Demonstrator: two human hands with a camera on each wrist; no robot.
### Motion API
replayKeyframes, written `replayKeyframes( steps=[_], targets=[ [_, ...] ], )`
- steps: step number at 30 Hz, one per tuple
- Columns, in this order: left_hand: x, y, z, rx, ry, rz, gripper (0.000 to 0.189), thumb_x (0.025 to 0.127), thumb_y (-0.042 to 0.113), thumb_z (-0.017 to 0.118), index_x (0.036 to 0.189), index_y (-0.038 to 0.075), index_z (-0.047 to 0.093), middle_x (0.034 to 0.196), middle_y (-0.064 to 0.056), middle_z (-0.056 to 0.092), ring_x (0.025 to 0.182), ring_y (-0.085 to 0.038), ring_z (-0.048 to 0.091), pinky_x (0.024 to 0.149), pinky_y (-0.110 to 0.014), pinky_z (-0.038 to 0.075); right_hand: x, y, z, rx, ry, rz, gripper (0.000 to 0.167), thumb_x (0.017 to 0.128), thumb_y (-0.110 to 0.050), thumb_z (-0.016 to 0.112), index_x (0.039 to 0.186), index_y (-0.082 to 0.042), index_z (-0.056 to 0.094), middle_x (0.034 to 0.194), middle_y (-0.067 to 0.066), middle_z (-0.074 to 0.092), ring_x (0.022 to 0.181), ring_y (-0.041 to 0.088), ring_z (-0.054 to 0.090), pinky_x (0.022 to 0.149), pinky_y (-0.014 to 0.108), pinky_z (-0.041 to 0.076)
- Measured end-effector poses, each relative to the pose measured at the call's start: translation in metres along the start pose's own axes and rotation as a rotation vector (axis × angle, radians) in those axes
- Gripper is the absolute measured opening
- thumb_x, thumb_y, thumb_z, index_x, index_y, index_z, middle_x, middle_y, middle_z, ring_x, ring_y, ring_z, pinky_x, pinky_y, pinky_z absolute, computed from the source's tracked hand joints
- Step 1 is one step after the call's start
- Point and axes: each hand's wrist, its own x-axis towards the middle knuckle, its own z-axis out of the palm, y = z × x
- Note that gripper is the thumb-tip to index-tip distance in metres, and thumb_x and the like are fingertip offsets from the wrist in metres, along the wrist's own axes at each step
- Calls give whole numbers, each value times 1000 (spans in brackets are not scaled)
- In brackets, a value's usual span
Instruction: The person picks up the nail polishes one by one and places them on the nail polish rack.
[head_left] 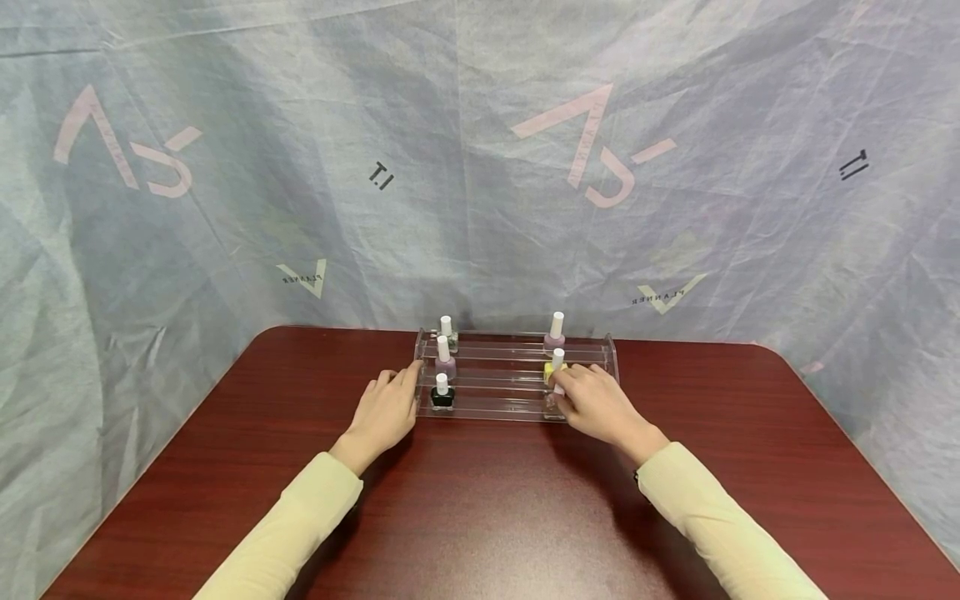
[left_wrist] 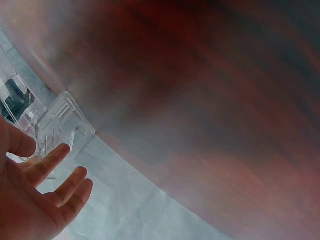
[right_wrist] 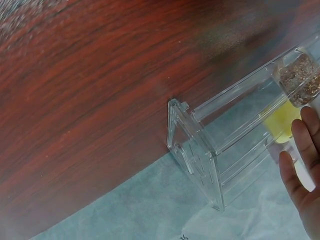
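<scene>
A clear acrylic tiered rack (head_left: 495,408) stands on the table with nail polish bottles at both ends. My left hand (head_left: 382,408) touches its left end, fingers spread and mostly straight in the left wrist view. Close by on the front tier is a dark nail polish bottle (head_left: 442,398). At the front right, my right hand (head_left: 600,404) pinches the white cap of a brown glitter nail polish bottle (right_wrist: 300,80), whose cap is mostly hidden by fingers. Behind it stand a yellow bottle (right_wrist: 281,122) and a light purple bottle (head_left: 554,342).
On the rack's left side, a mauve bottle (head_left: 445,365) and a clear-looking glittery bottle (head_left: 452,340) stand on the higher tiers. The dark red wooden table (head_left: 495,517) reaches a grey printed cloth (head_left: 465,208) behind.
</scene>
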Motion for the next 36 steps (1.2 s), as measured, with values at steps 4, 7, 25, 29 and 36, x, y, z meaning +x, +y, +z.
replayKeyframes(
  steps=[4, 7, 25, 29, 36],
  targets=[
    [0, 1, -1, 4, 2, 0, 53, 87, 13, 53, 137, 6, 38, 119, -9, 59, 108, -32, 51, 86, -45, 43, 0, 1, 1, -5, 10, -2, 9, 78, -16, 66, 83, -15, 59, 72, -5, 57, 70, 13, 54, 66, 32, 41],
    [1, 1, -1, 6, 0, -2, 53, 87, 13, 53, 137, 6, 38, 119, -9, 59, 108, -32, 51, 86, -45, 43, -1, 2, 1, -3, 18, -5, 10, 78, -17, 67, 84, -15, 59, 73, -5, 57, 70, 13, 54, 66, 33, 41],
    [2, 0, 0, -5, -11, -8, 53, 87, 14, 53, 137, 6, 37, 119, -10, 59, 109, -32, 50, 86, -45, 42, -8, 3, -16, -55, 13, 49, 26, 81, -33, 65, 94, -11, 58, 88, 2, 62, 83, 23, 57, 71, 38, 43],
    [3, 0, 1, -12, -15, -5, 53, 87, 14, 52, 137, 5, 37, 120, -10, 59, 109, -33, 50, 86, -46, 42, -15, 6, -22, -58, 38, 56, 29, 81, -34, 66, 95, -10, 59, 90, 3, 61, 83, 22, 56, 67, 35, 40],
    [2, 0, 0, -29, -40, -16, 52, 89, 15, 50, 138, 6, 35, 122, -10, 58, 110, -33, 50, 87, -46, 42, -27, 15, -33, -31, 42, 103, 33, 82, -35, 64, 105, -12, 57, 99, 2, 62, 85, 19, 54, 67, 33, 37]
  ],
)
